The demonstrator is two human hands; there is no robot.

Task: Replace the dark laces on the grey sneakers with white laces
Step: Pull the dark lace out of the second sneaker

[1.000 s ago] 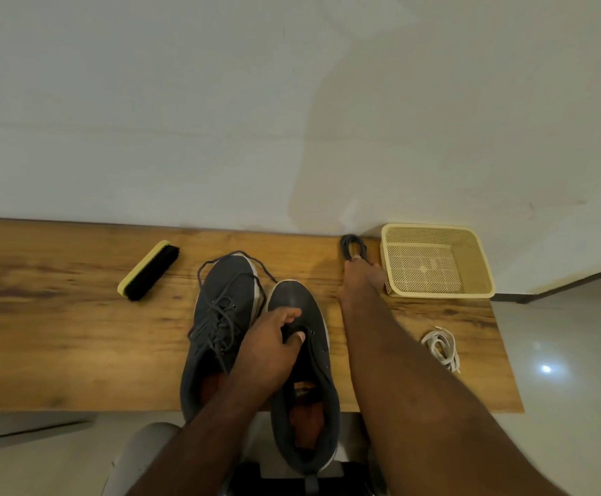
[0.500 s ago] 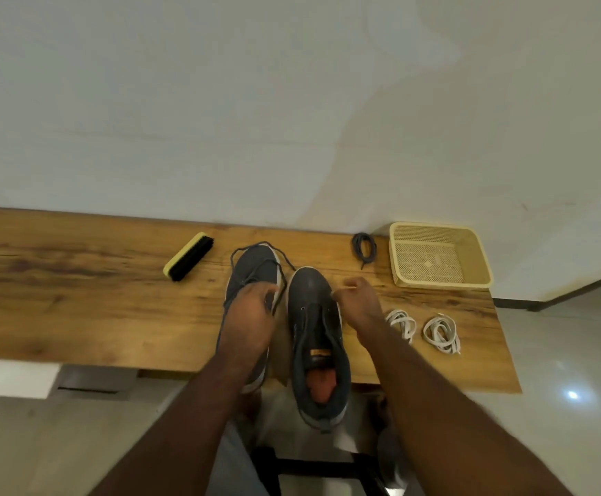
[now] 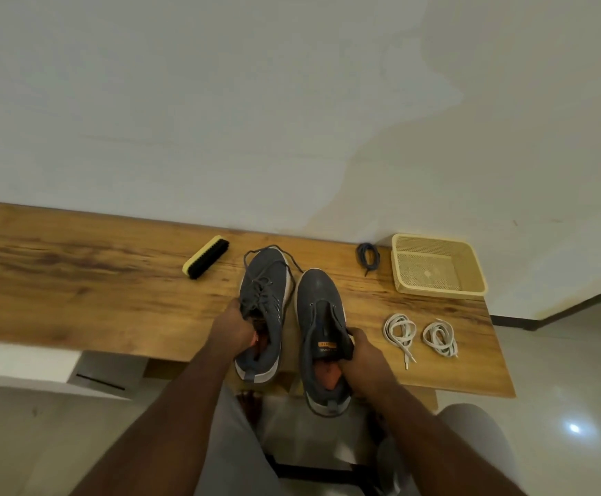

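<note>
Both hands now on sneakers: left hand [image 3: 233,325] has shifted to grip the laced left sneaker's [image 3: 263,302] collar; right hand [image 3: 361,352] has taken the unlaced right sneaker's [image 3: 318,316] collar. Removed dark lace [image 3: 367,255] coiled beside basket [image 3: 438,289]; white laces [image 3: 419,334] untouched, so relacing hasn't begun.

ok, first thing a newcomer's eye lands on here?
The two grey sneakers mid-table: the left hand grips the still-laced left sneaker, the right hand grips the unlaced right sneaker. Right of them lie two white lace bundles, with a removed dark lace by the yellow basket.
</note>
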